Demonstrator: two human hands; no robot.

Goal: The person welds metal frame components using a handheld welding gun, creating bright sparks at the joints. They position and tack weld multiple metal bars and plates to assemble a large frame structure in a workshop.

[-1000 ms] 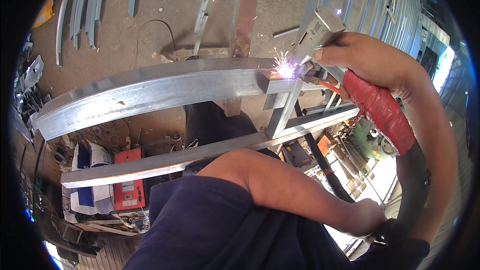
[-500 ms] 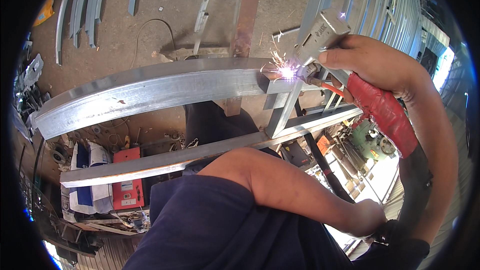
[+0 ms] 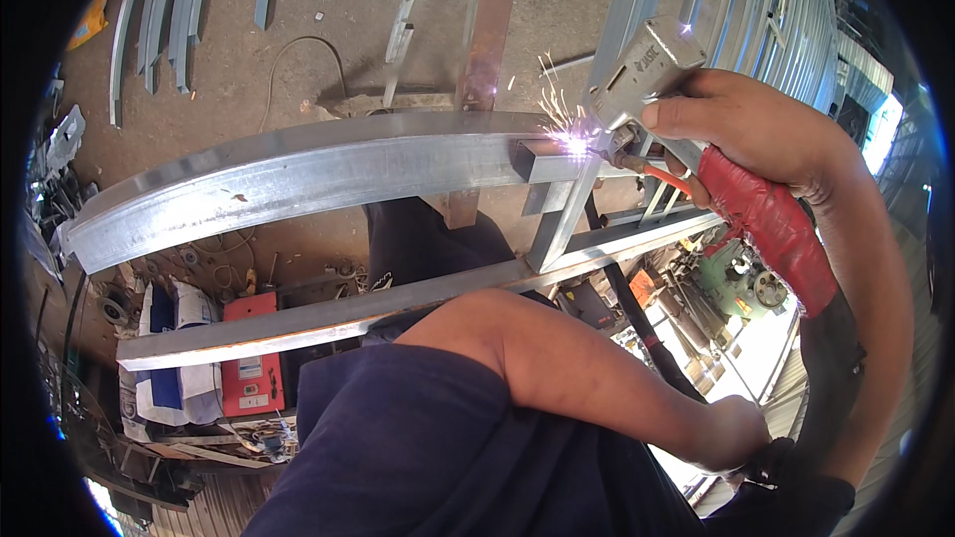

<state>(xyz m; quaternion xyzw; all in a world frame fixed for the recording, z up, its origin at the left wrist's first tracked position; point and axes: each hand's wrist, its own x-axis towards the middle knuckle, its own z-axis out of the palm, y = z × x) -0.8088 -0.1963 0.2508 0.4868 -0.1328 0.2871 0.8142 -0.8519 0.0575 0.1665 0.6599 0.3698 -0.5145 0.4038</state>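
My right hand (image 3: 756,124) is closed round the handle of a torch (image 3: 652,70) with a silver, box-shaped head. Red wrapping (image 3: 771,229) covers its rear end and runs into a dark cable sleeve (image 3: 836,368). Below the head, the nozzle meets a galvanised steel channel (image 3: 348,174), where a bright arc (image 3: 575,145) throws sparks. A short upright steel piece (image 3: 567,224) stands under that joint, above a lower steel bar (image 3: 428,300). My left hand (image 3: 734,433) lies across my body, curled beside the dark cable sleeve, its fingertips hidden.
Several metal channels (image 3: 159,10) lie on the floor at the far left, and many long ones (image 3: 766,10) at the far right. A rusty flat bar (image 3: 487,20) extends away beyond the work. A red machine (image 3: 249,358) and white-blue bags (image 3: 179,348) stand at lower left.
The arc and torch have shifted very slightly to the right along the joint. The sparks now spray more upward. My left arm is nearly still.
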